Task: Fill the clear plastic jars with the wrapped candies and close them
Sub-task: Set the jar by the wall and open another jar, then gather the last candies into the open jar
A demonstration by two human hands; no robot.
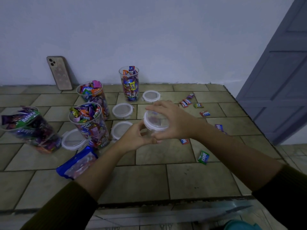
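A clear plastic jar (149,132) stands in the middle of the tiled surface with a white-rimmed lid (155,121) on its mouth. My right hand (174,118) lies over the lid from the right, fingers curled on its rim. My left hand (135,136) holds the jar's side from the left. Several open jars full of wrapped candies stand at the left: one at the back (130,83), two in the middle (93,97) (90,125), and one tilted at far left (31,128). Loose candies (205,114) lie scattered at the right.
Several loose lids (123,110) (151,96) (74,139) (120,129) lie between the jars. A blue candy bag (78,163) lies under my left forearm. A phone (59,73) leans on the wall. The surface's edge runs near the bottom; a door (282,72) is at right.
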